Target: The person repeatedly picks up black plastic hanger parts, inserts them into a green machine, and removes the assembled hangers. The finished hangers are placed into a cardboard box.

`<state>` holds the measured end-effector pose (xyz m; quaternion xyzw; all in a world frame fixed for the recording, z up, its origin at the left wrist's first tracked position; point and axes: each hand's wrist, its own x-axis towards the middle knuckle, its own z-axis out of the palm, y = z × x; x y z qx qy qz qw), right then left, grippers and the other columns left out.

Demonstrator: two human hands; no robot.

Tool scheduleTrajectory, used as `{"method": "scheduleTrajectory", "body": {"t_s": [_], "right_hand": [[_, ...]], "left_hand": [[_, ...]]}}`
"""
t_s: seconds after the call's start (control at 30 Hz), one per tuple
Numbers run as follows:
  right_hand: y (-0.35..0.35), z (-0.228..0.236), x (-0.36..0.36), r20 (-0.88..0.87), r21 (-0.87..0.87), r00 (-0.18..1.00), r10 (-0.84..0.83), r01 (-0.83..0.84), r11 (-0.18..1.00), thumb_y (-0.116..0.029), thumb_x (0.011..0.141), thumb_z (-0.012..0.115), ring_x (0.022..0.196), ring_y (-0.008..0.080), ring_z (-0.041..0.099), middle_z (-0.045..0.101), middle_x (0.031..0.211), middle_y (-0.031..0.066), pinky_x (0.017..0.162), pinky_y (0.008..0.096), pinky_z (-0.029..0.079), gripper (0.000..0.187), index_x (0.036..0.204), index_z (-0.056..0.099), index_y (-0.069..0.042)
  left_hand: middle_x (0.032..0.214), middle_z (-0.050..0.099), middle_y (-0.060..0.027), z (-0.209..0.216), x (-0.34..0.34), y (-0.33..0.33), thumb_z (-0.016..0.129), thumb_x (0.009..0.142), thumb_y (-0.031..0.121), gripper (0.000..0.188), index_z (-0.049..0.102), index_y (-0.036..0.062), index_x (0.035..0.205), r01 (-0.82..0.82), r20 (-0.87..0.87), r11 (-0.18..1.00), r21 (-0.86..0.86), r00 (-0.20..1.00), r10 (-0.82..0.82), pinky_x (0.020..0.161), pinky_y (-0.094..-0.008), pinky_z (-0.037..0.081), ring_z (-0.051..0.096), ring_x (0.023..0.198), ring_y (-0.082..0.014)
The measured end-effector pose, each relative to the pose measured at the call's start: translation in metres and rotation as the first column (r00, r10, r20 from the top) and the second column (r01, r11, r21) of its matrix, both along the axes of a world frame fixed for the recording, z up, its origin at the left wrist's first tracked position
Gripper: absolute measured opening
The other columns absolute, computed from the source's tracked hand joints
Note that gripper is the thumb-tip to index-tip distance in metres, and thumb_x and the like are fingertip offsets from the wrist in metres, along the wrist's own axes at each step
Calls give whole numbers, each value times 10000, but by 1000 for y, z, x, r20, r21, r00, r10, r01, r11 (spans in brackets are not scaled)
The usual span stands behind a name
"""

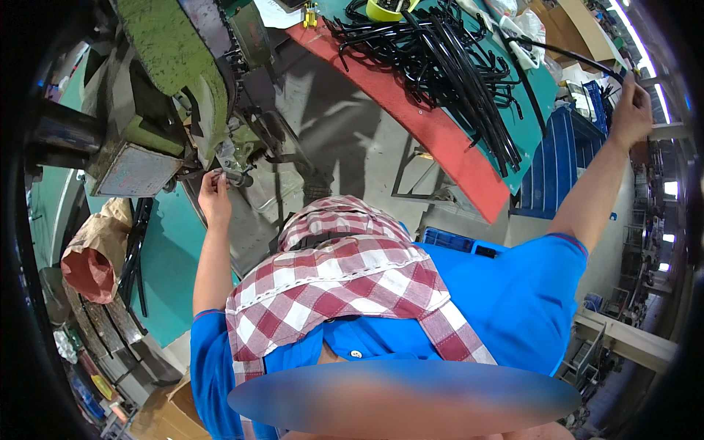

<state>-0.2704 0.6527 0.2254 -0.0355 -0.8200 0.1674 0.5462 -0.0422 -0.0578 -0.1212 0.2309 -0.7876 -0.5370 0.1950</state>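
Right hand [632, 114] holds black rod [579, 56] by one end

A slender, glossy black rod [565, 52], slightly bowed, stretches leftward from the right hand [632, 110] gripping its end, while a small grey metal fitting [236, 178] sits at the left hand [214, 196]'s fingertips

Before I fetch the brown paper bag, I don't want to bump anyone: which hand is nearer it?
Left. The left hand is at the green machine, to the right of the brown paper bag; the right hand is much farther right, holding a black tube.
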Motion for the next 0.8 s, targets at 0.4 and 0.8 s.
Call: {"method": "scheduleTrajectory", "body": {"t_s": [0.4, 0.8], "right_hand": [[-261, 20, 84, 179, 330, 807, 562, -588, 739, -301, 996, 499, 635, 123, 588, 660, 779, 58, 602, 242, 451, 354, 867, 674, -22], [-381, -132, 125, 913, -313, -323, 250, -946, -81, -211, 770, 718, 827, 307, 608, 606, 761, 110, 812, 427, 422, 211, 803, 592, -44]], "left_hand": [[945, 645, -160, 32, 7, 16, 653, 842, 172, 238, 614, 28, 1028, -16, 121, 932, -362, 991, 64, 748, -374, 499, 637, 862, -323], [898, 626, -154, 31, 69, 3, 597, 864, 178, 181, 620, 30, 965, 104, 307, 918, -383, 951, 20, 761, -422, 488, 611, 863, -337]]}}
